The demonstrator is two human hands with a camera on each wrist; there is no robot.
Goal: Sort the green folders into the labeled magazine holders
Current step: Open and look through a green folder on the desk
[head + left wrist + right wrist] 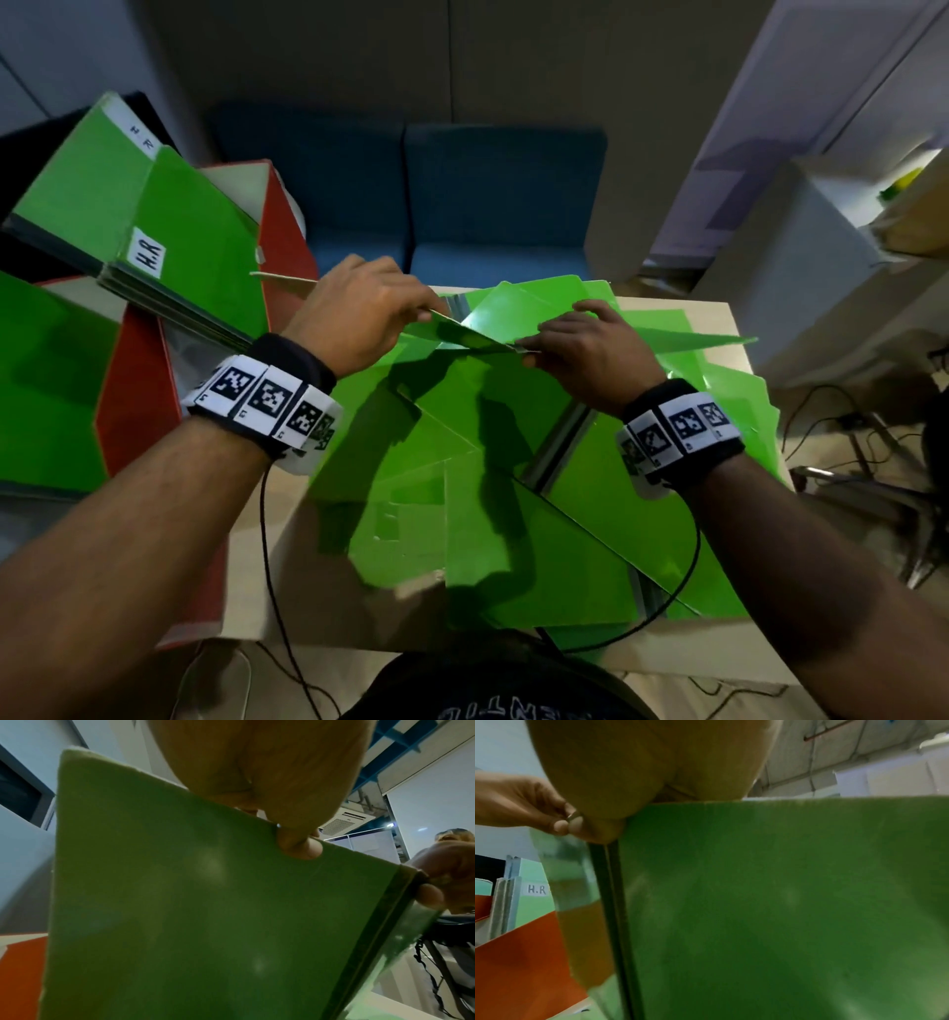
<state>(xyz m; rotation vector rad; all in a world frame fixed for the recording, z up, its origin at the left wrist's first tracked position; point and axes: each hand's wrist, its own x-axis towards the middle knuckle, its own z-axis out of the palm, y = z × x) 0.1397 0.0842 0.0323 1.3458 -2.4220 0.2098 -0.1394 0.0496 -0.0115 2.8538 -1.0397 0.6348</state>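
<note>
A green folder (688, 342) is held open above a loose pile of green folders (462, 462) that covers the table (267, 580). My left hand (369, 308) pinches its left cover (205, 902) at the top edge, thumb on the near face. Beside the spine, my right hand (585, 344) grips the right cover (782, 902). Red magazine holders (138, 390) stand at the table's left. The far one (287, 231) holds several green folders (195, 246) with an "H.R" label (149, 254). No label on the held folder shows.
A blue sofa (462, 195) stands behind the table. White cabinets (770, 257) are at the right, with cables on the floor (847, 426) beside them. A black cable (272, 565) hangs from my left wrist over the table's near edge.
</note>
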